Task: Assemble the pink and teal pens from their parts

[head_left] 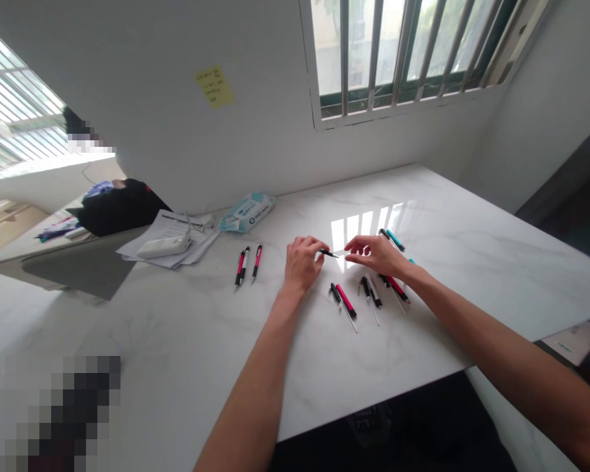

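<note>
Black pen point(328, 253), long axis crosswise, points right.

A wipes packet point(248, 212) lies beside papers point(153, 229).

Setting: probably an office or study, exact type uncertain. Evidence, clocked from view centre: white marbled desk point(501, 269) at 3 o'clock, three pens point(244, 265) at 8, papers point(150, 231) at 9, handwritten yellow note point(215, 86) at 11.
</note>
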The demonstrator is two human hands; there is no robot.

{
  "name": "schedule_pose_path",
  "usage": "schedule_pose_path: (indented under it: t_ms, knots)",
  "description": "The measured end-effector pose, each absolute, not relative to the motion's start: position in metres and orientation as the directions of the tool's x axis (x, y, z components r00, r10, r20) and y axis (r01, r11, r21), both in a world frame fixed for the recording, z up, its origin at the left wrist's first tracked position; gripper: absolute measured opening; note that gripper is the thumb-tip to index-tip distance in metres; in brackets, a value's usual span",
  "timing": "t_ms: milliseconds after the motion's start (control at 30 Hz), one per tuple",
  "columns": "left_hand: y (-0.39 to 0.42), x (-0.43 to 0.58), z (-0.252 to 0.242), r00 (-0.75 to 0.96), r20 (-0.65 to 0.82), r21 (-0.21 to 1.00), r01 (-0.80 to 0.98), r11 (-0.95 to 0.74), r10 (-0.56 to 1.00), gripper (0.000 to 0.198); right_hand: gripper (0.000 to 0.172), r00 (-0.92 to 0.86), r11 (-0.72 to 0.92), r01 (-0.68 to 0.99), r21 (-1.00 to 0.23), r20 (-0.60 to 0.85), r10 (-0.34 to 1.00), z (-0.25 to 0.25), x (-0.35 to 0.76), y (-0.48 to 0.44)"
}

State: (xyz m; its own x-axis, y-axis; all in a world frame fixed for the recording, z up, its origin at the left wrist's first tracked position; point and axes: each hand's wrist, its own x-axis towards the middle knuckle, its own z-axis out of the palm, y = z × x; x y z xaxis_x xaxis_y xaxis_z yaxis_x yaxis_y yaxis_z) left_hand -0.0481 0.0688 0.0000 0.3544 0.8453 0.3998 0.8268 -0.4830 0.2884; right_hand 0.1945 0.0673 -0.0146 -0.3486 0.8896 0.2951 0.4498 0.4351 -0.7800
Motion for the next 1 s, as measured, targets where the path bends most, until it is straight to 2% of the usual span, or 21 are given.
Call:
schedule_pose_path:
  t_ms: [167, 267, 333, 433, 600, 767, 1000]
  knots:
    - [0.084, -0.091, -0.001, 0.117, 0.367, 0.253, 0.942, -0.220, 0.923, 0.024, 0.024, -0.359, 0.415, 0.502, -0.759, 0.253, 0.898, -0.012, 0.199, 0.068]
    - [0.087, -0.110, -0.004, -0.005, 0.311, 0.245, 0.967, -0.075, 0.950, 0.023, 0.023, -0.449, 0.451, 0.491, -0.745, 0.227, 0.864, -0.006, 0.198, 0.063]
    - [0.087, -0.118, -0.005, -0.062, 0.274, 0.246, 0.969, -0.007, 0.960, 0.024, 0.030, -0.561, 0.499, 0.454, -0.738, 0.198, 0.804, 0.000, 0.196, 0.057]
    - [0.087, -0.123, -0.004, -0.124, 0.221, 0.243, 0.968, 0.068, 0.967, 0.028, 0.050, -0.697, 0.573, 0.408, -0.711, 0.163, 0.698, 0.008, 0.189, 0.047]
    - [0.087, -0.122, 0.000, -0.249, 0.220, 0.202, 0.958, 0.205, 0.943, 0.031, 0.055, -0.755, 0.624, 0.377, -0.684, 0.163, 0.635, 0.013, 0.174, 0.032]
    - [0.088, -0.124, -0.003, -0.263, 0.225, 0.200, 0.955, 0.220, 0.938, 0.022, 0.056, -0.753, 0.614, 0.389, -0.687, 0.147, 0.641, 0.008, 0.165, 0.028]
    - [0.088, -0.131, -0.010, -0.221, 0.258, 0.305, 0.942, 0.137, 0.941, 0.024, 0.048, -0.743, 0.646, 0.398, -0.651, 0.184, 0.643, 0.000, 0.161, 0.031]
